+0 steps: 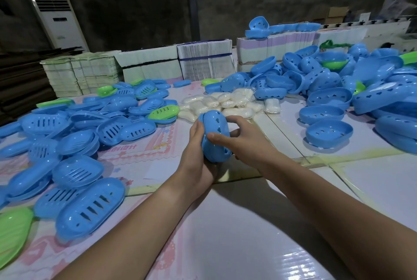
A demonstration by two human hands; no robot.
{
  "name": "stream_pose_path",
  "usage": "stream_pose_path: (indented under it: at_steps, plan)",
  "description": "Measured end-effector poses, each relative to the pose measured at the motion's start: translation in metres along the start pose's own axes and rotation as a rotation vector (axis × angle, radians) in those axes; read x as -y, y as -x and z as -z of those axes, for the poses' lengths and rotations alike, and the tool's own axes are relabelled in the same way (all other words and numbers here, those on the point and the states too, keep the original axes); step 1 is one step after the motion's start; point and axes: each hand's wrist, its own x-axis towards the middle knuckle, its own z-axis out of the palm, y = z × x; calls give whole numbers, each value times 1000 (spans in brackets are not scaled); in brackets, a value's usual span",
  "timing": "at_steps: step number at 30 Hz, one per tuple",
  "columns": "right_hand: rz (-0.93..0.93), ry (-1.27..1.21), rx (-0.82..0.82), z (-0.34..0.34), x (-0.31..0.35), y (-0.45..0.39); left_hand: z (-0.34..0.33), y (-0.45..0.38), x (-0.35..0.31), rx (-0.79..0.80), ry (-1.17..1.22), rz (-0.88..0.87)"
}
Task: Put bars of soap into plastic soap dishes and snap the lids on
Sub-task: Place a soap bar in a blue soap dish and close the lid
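A blue soap dish (216,127) with its lid on stands on edge above the table, held between both hands. My left hand (196,151) cups it from the left and below. My right hand (241,137) wraps it from the right, thumb pressed on its perforated face. Whether soap is inside I cannot tell. Behind it lies a heap of white wrapped soap bars (228,104). Slotted blue lids (74,144) are piled at the left. Blue dish bases with heart-shaped holes (327,131) are piled at the right.
A few green lids (163,112) and another green lid (12,232) lie among the blue ones. Bundled stacks of flat cartons (203,60) line the far edge of the table. An air-conditioner unit (58,20) stands at the back left. Pale table surface (248,234) lies under my forearms.
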Motion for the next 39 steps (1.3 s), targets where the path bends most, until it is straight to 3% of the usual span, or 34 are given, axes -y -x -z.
stream_pose_path:
  at_steps: [22,30,39]
  plan:
    - [60,5,26,5,-2,-2,-3,4,3,97,-128,-154]
    - [62,-112,80,5,-1,0,-4,5,0,168,-56,-88]
    - [94,43,53,6,-3,-1,-4,4,-5,197,-96,-102]
